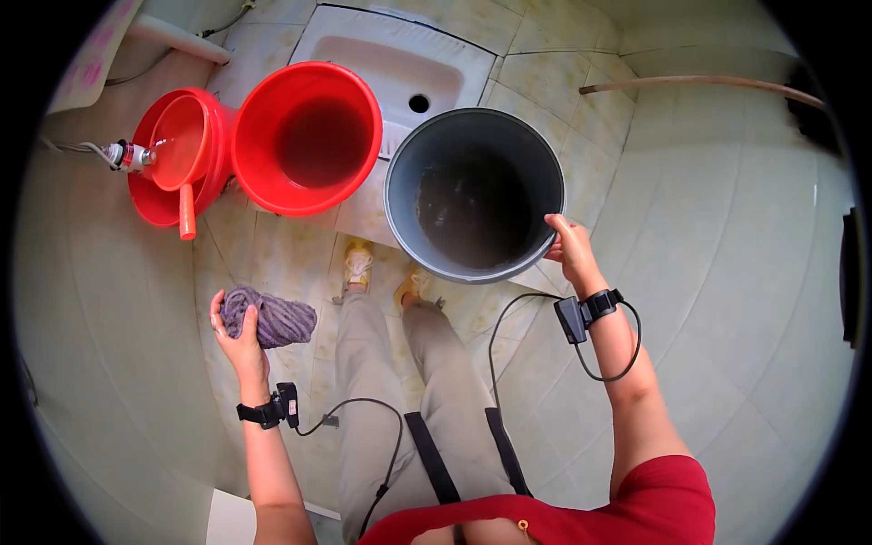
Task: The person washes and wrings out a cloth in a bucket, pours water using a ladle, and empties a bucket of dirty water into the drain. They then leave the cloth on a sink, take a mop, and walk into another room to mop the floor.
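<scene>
My left hand [240, 347] is closed around a bundle of purple-grey yarn [280, 320], held to the left of my legs. The strands are looped thickly and bunched together. With its thumb over the rim, my right hand [572, 247] grips the right side of a large grey bucket [540, 177]. Dark, murky liquid covers the bottom of this bucket. Beside it on the left stands a red bucket [256, 136], also with dark liquid inside; neither hand touches it.
At the left, a red dipper [178, 136] rests over another red container [153, 207], under a tap [129, 156]. Behind the buckets lies a white ceramic squat pan [377, 64] with a drain hole. A hose [699, 82] runs along the right wall. Cables hang from both wrist straps.
</scene>
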Motion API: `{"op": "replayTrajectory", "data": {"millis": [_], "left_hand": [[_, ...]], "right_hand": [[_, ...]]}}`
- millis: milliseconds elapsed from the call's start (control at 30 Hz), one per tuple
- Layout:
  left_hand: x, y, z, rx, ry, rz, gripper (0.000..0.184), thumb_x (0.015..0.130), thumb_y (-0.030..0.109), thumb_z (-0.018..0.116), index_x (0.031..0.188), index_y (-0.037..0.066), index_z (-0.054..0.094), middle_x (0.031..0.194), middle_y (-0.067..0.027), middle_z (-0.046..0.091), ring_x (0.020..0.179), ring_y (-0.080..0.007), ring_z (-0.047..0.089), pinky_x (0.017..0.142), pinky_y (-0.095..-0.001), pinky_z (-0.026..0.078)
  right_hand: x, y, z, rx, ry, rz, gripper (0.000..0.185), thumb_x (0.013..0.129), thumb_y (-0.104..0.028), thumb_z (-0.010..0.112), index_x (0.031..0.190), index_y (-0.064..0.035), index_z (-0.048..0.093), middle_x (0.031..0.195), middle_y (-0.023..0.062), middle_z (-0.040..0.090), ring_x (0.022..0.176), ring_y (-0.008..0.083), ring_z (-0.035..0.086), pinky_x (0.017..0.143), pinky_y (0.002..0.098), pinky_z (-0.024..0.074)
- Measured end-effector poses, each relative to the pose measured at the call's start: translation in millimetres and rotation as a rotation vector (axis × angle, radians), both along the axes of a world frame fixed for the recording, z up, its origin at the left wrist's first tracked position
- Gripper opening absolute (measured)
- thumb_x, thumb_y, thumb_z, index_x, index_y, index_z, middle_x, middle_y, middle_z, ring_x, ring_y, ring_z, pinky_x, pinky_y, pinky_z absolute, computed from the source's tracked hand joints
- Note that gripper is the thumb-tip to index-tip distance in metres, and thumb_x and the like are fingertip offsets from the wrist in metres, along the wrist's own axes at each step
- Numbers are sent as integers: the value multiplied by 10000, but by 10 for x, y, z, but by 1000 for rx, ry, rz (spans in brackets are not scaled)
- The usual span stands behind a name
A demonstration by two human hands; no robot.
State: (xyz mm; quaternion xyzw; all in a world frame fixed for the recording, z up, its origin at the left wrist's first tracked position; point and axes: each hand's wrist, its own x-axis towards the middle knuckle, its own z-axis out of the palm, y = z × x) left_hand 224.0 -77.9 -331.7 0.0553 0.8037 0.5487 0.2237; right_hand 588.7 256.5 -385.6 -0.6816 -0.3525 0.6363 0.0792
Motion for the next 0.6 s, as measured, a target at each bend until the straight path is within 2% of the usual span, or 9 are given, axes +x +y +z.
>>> {"op": "replayTrajectory", "data": {"millis": [200,300,367,600], "left_hand": [[44,-9,-64,-15,-31,55,461,786,-2,623,1211,32,447,1175,-47,435,1053,-149,441,954,-293,337],[22,-32,-113,-52,3,36,461,784,-1,627,1207,29,448,1173,-47,443,1059,-149,440,955,-290,334],[11,-68,-120,-76,28,30,471,797,15,624,1229,51,440,1172,-46,451,1058,-151,456,936,-293,366],[35,19,-92,-98,46,48,463,794,15,624,1221,41,446,1191,-47,448,1090,-156,439,963,-307,339]], "right_hand": [[-262,688,-63,1,-44,124,403,752,-364,629,780,36,586,640,67,574,529,160,572,550,293,514],[-420,899,-116,-4,-89,203,459,760,-441,598,828,13,600,662,47,566,588,155,566,601,288,502],[-481,966,-126,12,-74,177,459,757,-443,601,837,9,597,663,45,565,587,154,564,604,288,500],[-357,1027,-175,-11,-42,146,430,754,-433,603,824,-10,582,678,48,567,598,159,569,623,301,505]]}}
